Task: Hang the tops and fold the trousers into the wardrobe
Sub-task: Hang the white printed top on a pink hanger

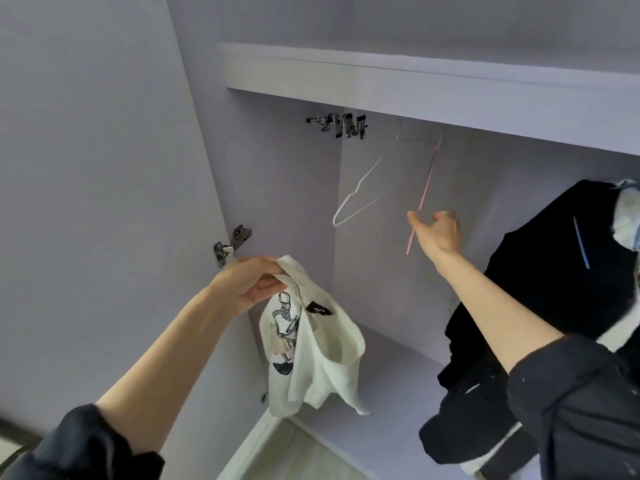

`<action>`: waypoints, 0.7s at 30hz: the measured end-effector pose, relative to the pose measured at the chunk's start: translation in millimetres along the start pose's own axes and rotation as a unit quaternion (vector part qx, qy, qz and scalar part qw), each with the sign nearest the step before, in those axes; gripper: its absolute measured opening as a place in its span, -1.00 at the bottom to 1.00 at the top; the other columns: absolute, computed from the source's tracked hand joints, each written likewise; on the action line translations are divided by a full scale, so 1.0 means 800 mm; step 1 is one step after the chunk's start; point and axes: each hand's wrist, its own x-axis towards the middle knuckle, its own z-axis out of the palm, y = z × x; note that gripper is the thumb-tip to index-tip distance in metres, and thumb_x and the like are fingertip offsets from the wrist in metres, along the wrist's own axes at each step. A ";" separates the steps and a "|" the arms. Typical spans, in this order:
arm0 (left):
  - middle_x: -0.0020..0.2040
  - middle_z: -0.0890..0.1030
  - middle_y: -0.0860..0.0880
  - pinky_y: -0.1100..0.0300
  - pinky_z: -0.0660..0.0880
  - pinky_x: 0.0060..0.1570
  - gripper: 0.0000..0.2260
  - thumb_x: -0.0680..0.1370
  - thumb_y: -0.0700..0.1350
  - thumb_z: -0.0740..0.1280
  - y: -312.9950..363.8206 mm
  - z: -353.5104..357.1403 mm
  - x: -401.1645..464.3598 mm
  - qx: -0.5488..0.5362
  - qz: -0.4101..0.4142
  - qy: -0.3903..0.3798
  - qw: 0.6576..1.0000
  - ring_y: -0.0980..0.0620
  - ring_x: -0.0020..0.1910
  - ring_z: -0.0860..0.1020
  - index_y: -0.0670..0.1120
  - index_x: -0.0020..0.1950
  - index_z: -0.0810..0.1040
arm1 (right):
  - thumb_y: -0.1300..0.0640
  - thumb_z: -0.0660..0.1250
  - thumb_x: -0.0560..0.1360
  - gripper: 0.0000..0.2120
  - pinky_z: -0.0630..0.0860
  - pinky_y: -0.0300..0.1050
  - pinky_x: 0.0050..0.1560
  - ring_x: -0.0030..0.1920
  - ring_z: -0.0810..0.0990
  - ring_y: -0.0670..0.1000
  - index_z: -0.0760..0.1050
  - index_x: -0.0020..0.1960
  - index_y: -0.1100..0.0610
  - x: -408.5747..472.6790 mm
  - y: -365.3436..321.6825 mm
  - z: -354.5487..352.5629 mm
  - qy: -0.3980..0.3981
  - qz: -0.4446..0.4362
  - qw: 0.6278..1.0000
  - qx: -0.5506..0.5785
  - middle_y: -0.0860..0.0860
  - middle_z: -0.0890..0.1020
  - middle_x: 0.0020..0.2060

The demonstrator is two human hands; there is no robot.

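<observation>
My left hand [254,284] grips a white printed top [311,348] by its neck, and the top hangs limp in front of the open lilac wardrobe [381,81]. My right hand [436,232] reaches into the wardrobe with its fingers spread at a thin pink wire hanger [424,192], touching its lower part. Whether the fingers close on it is not clear. A white wire hanger [356,195] hangs tilted to the left of the pink one. A dark top [554,271] hangs at the right.
Several metal clip hangers [341,125] are bunched under the shelf at the back left corner. The wardrobe door [104,202] stands open at the left, with its hinge [230,245] near my left hand. The wardrobe floor [381,410] lies below the white top.
</observation>
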 end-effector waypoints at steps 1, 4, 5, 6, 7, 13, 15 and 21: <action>-0.36 0.66 -0.12 0.24 0.60 -0.37 -0.80 0.51 -0.43 0.20 0.001 -0.001 0.003 0.009 0.008 -0.003 1.000 0.04 -0.38 0.66 -0.23 -0.18 0.56 | -0.07 0.36 0.48 -0.43 0.38 -0.02 0.18 0.26 0.45 0.21 0.35 0.28 0.33 0.007 -0.004 0.006 -0.024 0.013 1.000 0.007 0.25 0.46 0.25; -0.34 0.67 -0.12 0.25 0.59 -0.38 -0.77 0.50 -0.44 0.20 0.006 -0.010 0.011 0.016 0.020 0.002 1.000 0.03 -0.36 0.66 -0.21 -0.20 0.58 | 0.05 0.36 0.50 -0.56 0.44 -0.01 0.09 0.18 0.51 0.20 0.39 0.23 0.32 0.025 -0.017 0.025 -0.056 0.038 0.997 0.025 0.25 0.50 0.22; -0.34 0.67 -0.12 0.25 0.59 -0.38 -0.77 0.50 -0.44 0.21 0.007 -0.014 0.012 0.017 0.023 0.005 1.000 0.03 -0.36 0.66 -0.21 -0.20 0.59 | 0.12 0.35 0.51 -0.71 0.48 -0.02 -0.05 0.05 0.57 0.16 0.43 0.13 0.28 0.028 -0.022 0.029 -0.058 0.053 0.995 0.059 0.25 0.54 0.15; -0.34 0.67 -0.12 0.25 0.59 -0.38 -0.77 0.50 -0.44 0.22 0.008 -0.017 0.013 0.021 0.025 0.006 0.999 0.03 -0.36 0.66 -0.20 -0.21 0.59 | 0.21 0.32 0.52 -0.89 0.49 -0.09 -0.20 -0.14 0.60 0.11 0.45 -0.01 0.25 0.032 -0.027 0.031 -0.074 0.083 0.986 0.125 0.25 0.58 0.03; -0.34 0.67 -0.11 0.25 0.59 -0.37 -0.76 0.49 -0.44 0.22 0.008 -0.020 0.014 0.023 0.027 0.005 0.999 0.04 -0.36 0.66 -0.20 -0.21 0.60 | 0.29 0.27 0.53 -0.92 0.48 -0.15 -0.31 -0.34 0.58 0.03 0.42 -0.14 0.21 0.034 -0.032 0.032 -0.107 0.123 0.966 0.202 0.22 0.59 -0.15; -0.42 0.63 -0.04 0.25 0.61 -0.24 -0.77 0.46 -0.45 0.23 0.007 -0.028 0.019 0.059 0.056 0.035 0.996 0.10 -0.43 0.61 -0.18 -0.16 0.59 | 0.30 0.09 0.58 -0.76 0.14 -0.37 -0.63 -0.69 0.22 -0.12 0.29 -0.24 0.11 0.044 -0.043 0.029 -0.186 0.223 0.840 0.458 0.00 0.31 -0.43; -0.43 0.61 -0.02 0.26 0.59 -0.27 -0.79 0.46 -0.43 0.23 0.004 -0.029 0.021 0.077 0.057 0.045 0.994 0.10 -0.42 0.60 -0.18 -0.13 0.59 | 0.22 0.12 0.59 -0.78 0.03 -0.39 -0.61 -0.71 0.12 -0.13 0.27 -0.23 0.06 0.046 -0.041 0.031 -0.159 0.203 0.849 0.461 -0.01 0.23 -0.42; -0.35 0.53 -0.05 0.23 0.46 -0.24 -0.77 0.48 -0.35 0.18 -0.007 -0.023 0.024 0.150 0.063 0.071 0.984 0.03 -0.32 0.50 -0.11 -0.19 0.58 | 0.01 0.24 0.57 -0.70 0.00 -0.38 -0.62 -0.68 0.07 -0.13 0.27 -0.28 0.05 0.030 -0.009 0.026 -0.113 0.178 0.893 0.397 -0.06 0.23 -0.52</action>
